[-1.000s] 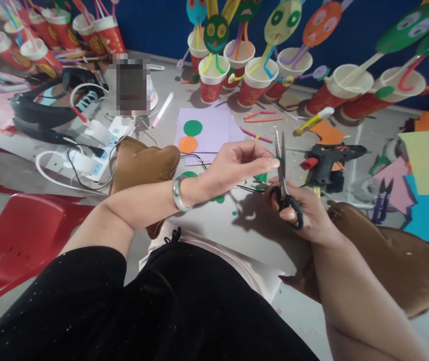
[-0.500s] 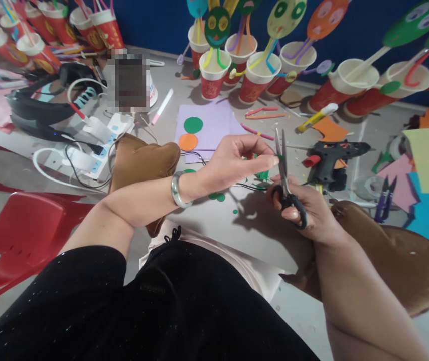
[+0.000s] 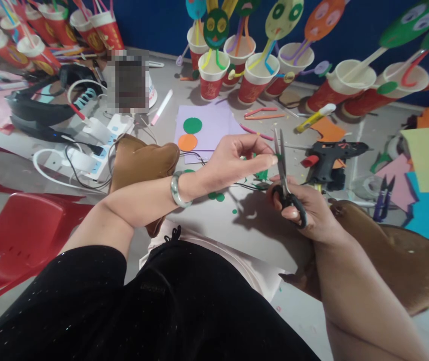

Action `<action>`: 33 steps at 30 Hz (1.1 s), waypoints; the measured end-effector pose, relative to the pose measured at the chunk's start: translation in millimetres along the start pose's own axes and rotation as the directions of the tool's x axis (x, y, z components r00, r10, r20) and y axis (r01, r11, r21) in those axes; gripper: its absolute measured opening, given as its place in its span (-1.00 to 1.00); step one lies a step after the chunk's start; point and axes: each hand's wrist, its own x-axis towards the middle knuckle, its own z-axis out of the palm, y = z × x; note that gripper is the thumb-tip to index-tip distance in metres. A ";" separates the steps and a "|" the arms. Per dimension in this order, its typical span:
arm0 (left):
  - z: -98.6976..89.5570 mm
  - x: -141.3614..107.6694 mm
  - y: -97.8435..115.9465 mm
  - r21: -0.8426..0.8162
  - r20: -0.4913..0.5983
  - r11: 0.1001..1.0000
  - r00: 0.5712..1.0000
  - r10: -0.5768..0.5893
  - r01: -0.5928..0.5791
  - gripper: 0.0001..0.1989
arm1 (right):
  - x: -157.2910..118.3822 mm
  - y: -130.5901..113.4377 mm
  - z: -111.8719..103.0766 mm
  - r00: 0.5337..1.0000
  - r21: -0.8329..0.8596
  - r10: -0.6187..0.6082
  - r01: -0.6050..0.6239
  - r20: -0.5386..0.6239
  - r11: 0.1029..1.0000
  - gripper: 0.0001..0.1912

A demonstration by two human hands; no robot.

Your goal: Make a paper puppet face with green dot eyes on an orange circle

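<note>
Along the worktop's (image 3: 210,228) near edge, a low passage lies between the left cushion (image 3: 139,160) and right cushion (image 3: 391,265); raised scissors (image 3: 283,180) obstruct just beyond. Paper cups (image 3: 211,89) crowd the far edge, a glue gun (image 3: 321,163) blocks the right side, a power strip (image 3: 116,126) the left.

A blue wall (image 3: 157,25) behind a grey table (image 3: 222,220); 1 red chair (image 3: 29,220) at left.
</note>
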 end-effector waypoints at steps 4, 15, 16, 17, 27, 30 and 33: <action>3.7 -2.3 5.9 -0.031 -0.013 0.999 1.000 0.007 -0.007 -0.53 | 0.8 -0.1 0.6 1.000 0.000 0.001 -0.001 -0.004 1.000 -0.30; -1.9 0.4 -8.7 0.106 -0.003 0.986 0.991 0.132 -0.131 -0.55 | 2.2 -2.5 0.6 0.999 -0.002 0.031 -0.031 -0.010 1.000 -0.29; -2.2 0.2 -8.2 0.114 -0.002 0.985 0.992 0.128 -0.127 -0.56 | 2.3 -2.4 0.6 1.000 -0.005 0.026 -0.026 -0.010 1.000 -0.29; -2.4 0.1 -7.7 0.123 -0.001 0.985 0.992 0.125 -0.124 -0.57 | 2.4 -2.3 0.6 1.000 -0.008 0.022 -0.022 -0.008 1.000 -0.29; -3.4 3.0 -6.7 0.151 0.016 0.983 0.994 0.104 -0.105 -0.61 | 0.4 0.9 -3.3 1.000 -0.041 0.019 -0.019 0.006 0.999 -0.28; -3.9 3.9 -7.3 0.143 0.024 0.983 0.994 0.110 -0.112 -0.60 | -0.3 2.9 -3.6 1.000 -0.039 0.013 -0.013 0.006 0.999 -0.27; -4.5 4.3 -8.4 0.139 0.028 0.983 0.992 0.121 -0.124 -0.61 | -0.6 3.5 -4.2 1.000 -0.033 0.020 -0.019 0.012 0.999 -0.26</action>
